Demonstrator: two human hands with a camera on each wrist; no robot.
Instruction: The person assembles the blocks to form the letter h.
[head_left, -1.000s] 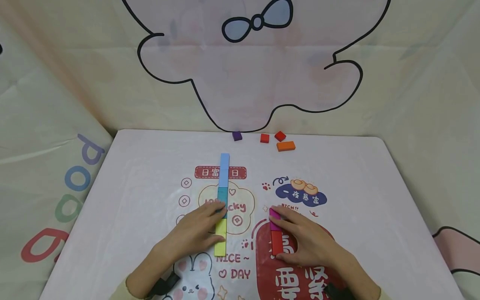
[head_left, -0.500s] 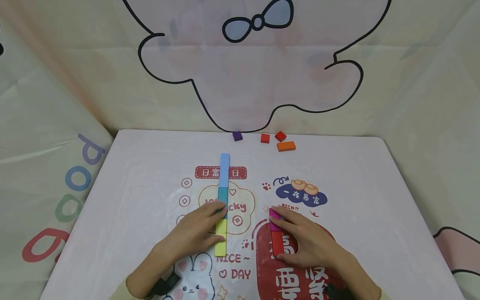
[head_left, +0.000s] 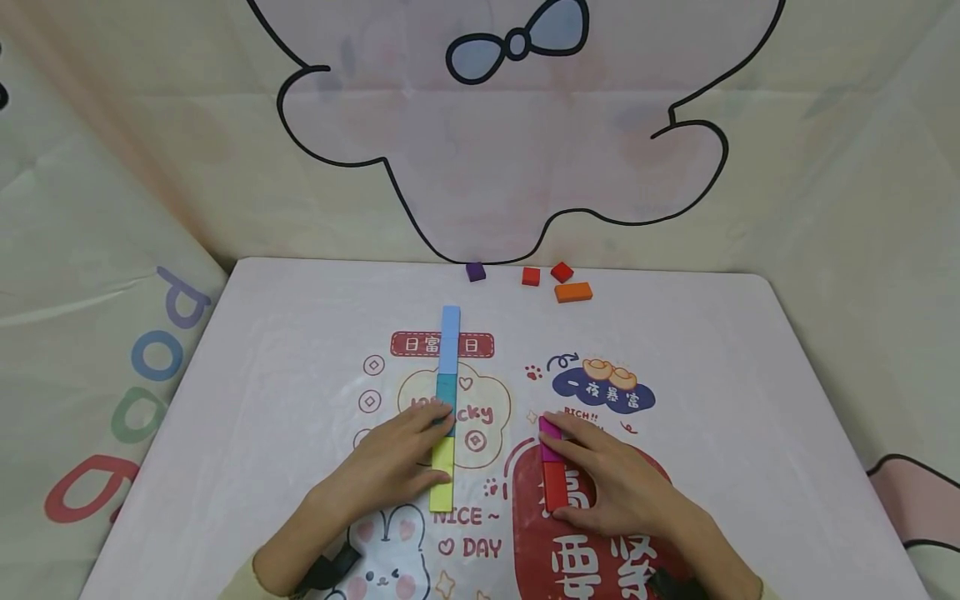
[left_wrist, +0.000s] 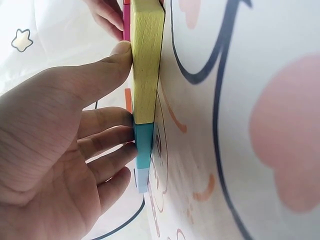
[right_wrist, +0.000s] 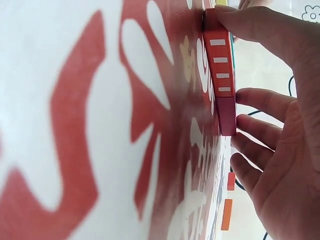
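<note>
A straight row of wooden blocks runs away from me left of centre: a yellow block (head_left: 442, 496) nearest, a teal block (left_wrist: 144, 145) behind it, and a light blue block (head_left: 449, 337) farthest. My left hand (head_left: 393, 458) rests on this row, its thumb on the yellow block and fingertips on the teal one. To the right, a red block (right_wrist: 220, 65) with several white rectangles on its side meets a magenta block (right_wrist: 227, 115) end to end. My right hand (head_left: 618, 475) touches this pair, thumb at the red block's near end, fingertips on the magenta block.
Along the table's (head_left: 300, 292) far edge lie a purple block (head_left: 476, 272), two small red blocks (head_left: 531, 276) and an orange block (head_left: 573, 292). Printed pictures and lettering cover the tabletop's middle. A patterned curtain (head_left: 495, 150) hangs right behind the far edge.
</note>
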